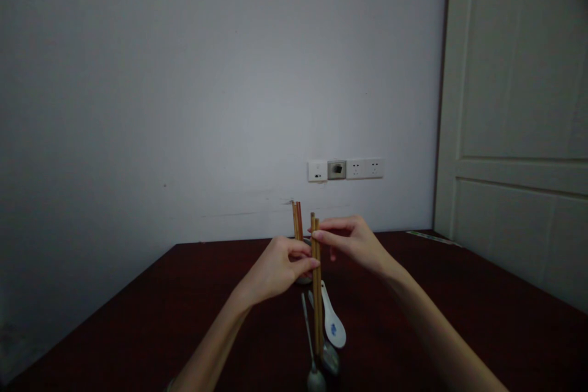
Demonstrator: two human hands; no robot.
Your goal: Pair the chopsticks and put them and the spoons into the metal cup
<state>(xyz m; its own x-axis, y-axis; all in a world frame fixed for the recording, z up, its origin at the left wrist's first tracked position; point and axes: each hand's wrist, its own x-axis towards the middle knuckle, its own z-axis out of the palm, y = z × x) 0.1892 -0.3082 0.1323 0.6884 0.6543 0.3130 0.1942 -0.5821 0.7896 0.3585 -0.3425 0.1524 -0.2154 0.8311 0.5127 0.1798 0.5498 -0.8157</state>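
Observation:
My left hand point(280, 269) is closed around a pair of wooden chopsticks point(297, 220) that stand upright, tips above the fist. My right hand point(351, 242) pinches the top of a second pair of wooden chopsticks point(316, 294), which hang upright down to the dark red table point(184, 312). The two hands almost touch above the middle of the table. Below them lie a white ceramic spoon with a blue mark point(333, 321) and a metal spoon point(312, 355).
A grey wall with a row of sockets point(344, 169) rises behind the table. A white door point(519, 116) stands at the right. A thin pale strip point(434, 237) lies at the table's far right edge. A small pale object sits partly hidden behind my left hand.

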